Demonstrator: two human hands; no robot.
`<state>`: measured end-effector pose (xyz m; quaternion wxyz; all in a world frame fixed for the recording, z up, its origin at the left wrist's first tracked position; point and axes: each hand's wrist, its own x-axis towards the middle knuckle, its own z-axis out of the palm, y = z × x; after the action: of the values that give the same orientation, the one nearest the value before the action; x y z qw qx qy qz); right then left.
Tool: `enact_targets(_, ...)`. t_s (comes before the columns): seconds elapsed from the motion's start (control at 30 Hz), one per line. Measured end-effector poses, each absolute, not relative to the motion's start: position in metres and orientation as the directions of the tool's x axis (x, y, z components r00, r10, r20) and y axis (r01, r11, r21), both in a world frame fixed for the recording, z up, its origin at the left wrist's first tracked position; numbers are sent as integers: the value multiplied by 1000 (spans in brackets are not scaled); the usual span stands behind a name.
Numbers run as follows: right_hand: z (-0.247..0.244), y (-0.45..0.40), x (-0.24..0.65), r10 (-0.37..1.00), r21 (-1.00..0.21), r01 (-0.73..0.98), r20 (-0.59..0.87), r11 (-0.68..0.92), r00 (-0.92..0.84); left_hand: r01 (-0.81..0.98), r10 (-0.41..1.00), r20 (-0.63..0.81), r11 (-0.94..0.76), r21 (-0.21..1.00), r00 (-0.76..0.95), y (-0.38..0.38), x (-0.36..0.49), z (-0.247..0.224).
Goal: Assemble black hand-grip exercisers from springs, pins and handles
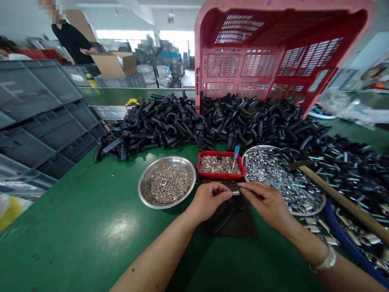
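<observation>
My left hand (211, 199) pinches one end of a small silvery ribbed piece (236, 193), which looks like a spring. Thumb and fingers of my right hand (266, 200) close together at its other end; what they hold is too small to make out. Both hands are over a dark mat (243, 227) on which a black curved part (226, 217) lies. Just behind them stands a red tray (221, 177) of small metal pins with a blue-handled screwdriver (236, 152). To the left is a steel bowl (144, 194) of small metal pieces.
Black plastic parts (170, 121) are heaped across the green table (91, 219), under a tipped red crate (197, 52). At right are a round tray (319, 209) of metal parts and a wooden-handled hammer (343, 198). Grey bins (39, 109) stand left; a person (73, 42) is behind.
</observation>
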<state>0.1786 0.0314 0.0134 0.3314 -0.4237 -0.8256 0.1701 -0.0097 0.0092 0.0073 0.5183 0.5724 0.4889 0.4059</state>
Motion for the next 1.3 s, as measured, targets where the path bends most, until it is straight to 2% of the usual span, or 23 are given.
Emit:
enact_targets(0.07,17,25,165,837,-741,401,414,539,-359,-108,942,-161,200,974,293,9,-10,8)
enact_targets(0.17,19,20,149,845,-856,213,369,471,-387,-314,885,-276,401,860,374,8,-9,7)
enact_targets(0.3,20,20,142,876,-906,165,309,389,-371,-405,849,-303,484,776,433,7,-5,3)
enact_targets(0.43,20,18,141,903,-923,158,289,351,-318,-400,876,-302,447,800,377,7,-1,3)
enact_targets(0.53,17,17,147,898,-830,354,355,431,-260,-264,950,-212,270,926,228,10,-6,5)
enact_targets(0.6,10,17,153,863,-663,553,396,505,-313,-18,995,-55,57,998,84,13,-13,6)
enact_targets(0.63,6,18,156,842,-561,630,399,537,-363,133,999,30,-35,991,40,14,-16,7)
enact_targets(0.73,-9,17,161,795,-334,732,386,594,-468,498,988,143,-156,853,65,16,-22,6)
enact_targets(0.83,-18,16,159,782,-245,768,406,592,-473,699,981,126,-191,689,144,14,-20,5)
enact_targets(0.93,-19,16,158,776,-214,771,388,600,-496,792,983,120,-184,582,140,13,-18,6)
enact_targets(1.2,-17,17,157,764,-47,812,374,582,-526,852,985,114,-171,495,132,11,-15,1)
enact_targets(1.3,-16,19,157,775,-43,807,315,589,-548,872,984,116,-173,457,134,10,-14,-2)
